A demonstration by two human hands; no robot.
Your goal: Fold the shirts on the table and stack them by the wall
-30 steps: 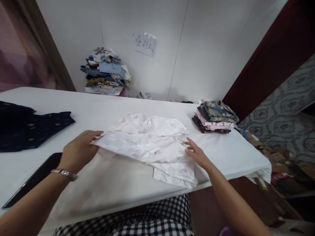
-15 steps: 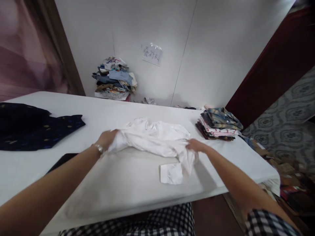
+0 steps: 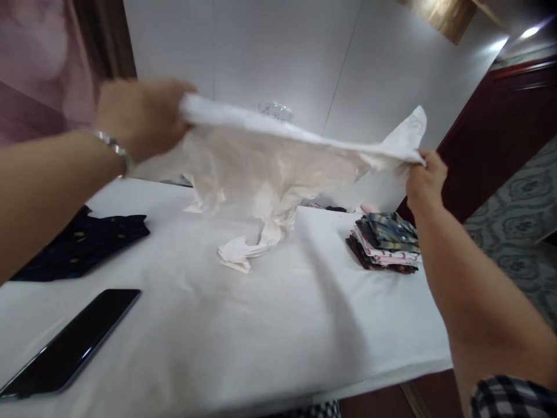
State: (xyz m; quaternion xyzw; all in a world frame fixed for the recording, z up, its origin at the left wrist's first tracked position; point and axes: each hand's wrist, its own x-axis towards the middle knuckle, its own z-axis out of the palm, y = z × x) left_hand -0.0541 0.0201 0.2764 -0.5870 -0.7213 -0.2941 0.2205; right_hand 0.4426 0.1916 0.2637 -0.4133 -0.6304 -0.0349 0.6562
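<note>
A white shirt (image 3: 270, 159) hangs stretched in the air above the table, blurred by motion. My left hand (image 3: 145, 116), with a bracelet at the wrist, is closed on its upper left edge; the fingers are smeared. Farther right, my right hand (image 3: 429, 177) pinches the other end of the same edge, and a white flap sticks up beside it. One sleeve of the shirt dangles down to the tabletop near the middle.
The white-covered table (image 3: 243, 337) spans the view. A black phone (image 3: 73, 342) lies at front left, with a dark patterned garment (image 3: 91, 241) behind it. Folded shirts (image 3: 385, 244) are stacked at right. A paper sign (image 3: 275, 110) on the wall is partly covered.
Both hands have lifted the white shirt off the table and spread it wide. It now hides the clothes pile at the back. The phone has come into fuller view.
</note>
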